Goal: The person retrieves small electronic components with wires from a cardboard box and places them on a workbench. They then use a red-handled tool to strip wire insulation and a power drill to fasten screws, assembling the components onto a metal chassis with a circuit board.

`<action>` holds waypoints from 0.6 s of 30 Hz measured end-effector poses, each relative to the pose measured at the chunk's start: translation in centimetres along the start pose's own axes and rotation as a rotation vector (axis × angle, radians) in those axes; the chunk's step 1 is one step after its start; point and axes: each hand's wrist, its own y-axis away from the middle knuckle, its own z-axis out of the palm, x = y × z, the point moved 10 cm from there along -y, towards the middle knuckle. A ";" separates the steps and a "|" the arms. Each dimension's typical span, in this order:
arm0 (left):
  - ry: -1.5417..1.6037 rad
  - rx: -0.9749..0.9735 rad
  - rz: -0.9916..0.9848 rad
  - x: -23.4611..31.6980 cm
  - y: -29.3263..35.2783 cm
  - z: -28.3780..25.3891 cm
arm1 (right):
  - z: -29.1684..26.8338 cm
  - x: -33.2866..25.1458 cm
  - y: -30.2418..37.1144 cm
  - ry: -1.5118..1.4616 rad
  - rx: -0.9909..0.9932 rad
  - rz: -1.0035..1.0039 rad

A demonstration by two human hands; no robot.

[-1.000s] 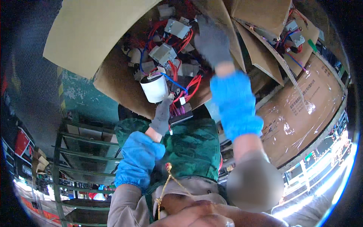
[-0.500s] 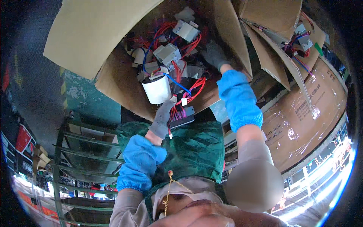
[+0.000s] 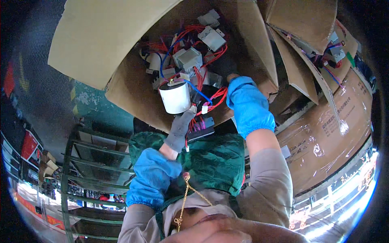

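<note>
Right blue sleeve (image 3: 249, 107) shifted toward nine o'clock (right hand hidden, can't tell grip); left hand (image 3: 181, 129) pinches red wires (image 3: 221, 94), white cylinder (image 3: 175, 99) at its twelve.

Smooth white cylinder (image 3: 175, 98), plastic-looking red wires (image 3: 220, 94), matt cardboard box (image 3: 127, 95), wrinkled cloth apron (image 3: 216, 160), glossy clear tape (image 3: 319, 150)
</note>
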 end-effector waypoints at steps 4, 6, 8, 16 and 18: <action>-0.090 -0.083 -0.106 -0.4 -0.1 -0.4 | 0.3 1.2 0.2 0.023 -0.035 0.041; 0.007 -0.098 -0.093 0.4 0.7 0.7 | 0.0 2.0 0.4 0.021 -0.063 0.037; 0.089 -0.126 -0.059 0.8 0.9 1.3 | -0.1 2.5 0.2 0.007 -0.091 0.027; 0.034 -0.122 0.058 1.1 -0.3 0.6 | 1.9 2.0 1.2 -0.040 -0.077 0.002; 0.031 -0.131 0.157 2.6 -0.2 1.9 | 1.5 0.8 1.0 -0.049 -0.073 -0.014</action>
